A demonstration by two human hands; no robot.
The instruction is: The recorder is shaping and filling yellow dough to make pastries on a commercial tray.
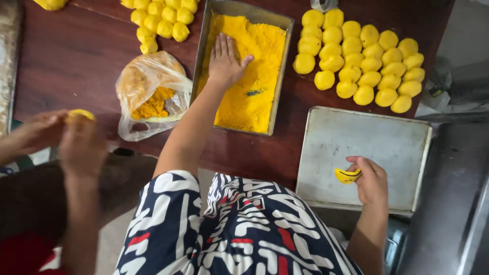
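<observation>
My left hand (224,61) lies flat, palm down with fingers together, on the yellow crumbs inside a deep rectangular metal pan (206,48). My right hand (371,179) holds a small folded yellow dough piece (347,175) over a flat grey baking tray (367,140). To the right of the pan, several round yellow dough balls (359,58) sit packed together on the dark wooden table (71,56). Another cluster of yellow dough balls (160,20) lies at the top, left of the pan.
A clear plastic bag with orange-yellow filling (150,94) rests left of the pan. Another person's two hands (66,137) at the left edge work a yellow piece. A metal counter (453,193) runs along the right. My patterned dress (234,229) fills the bottom.
</observation>
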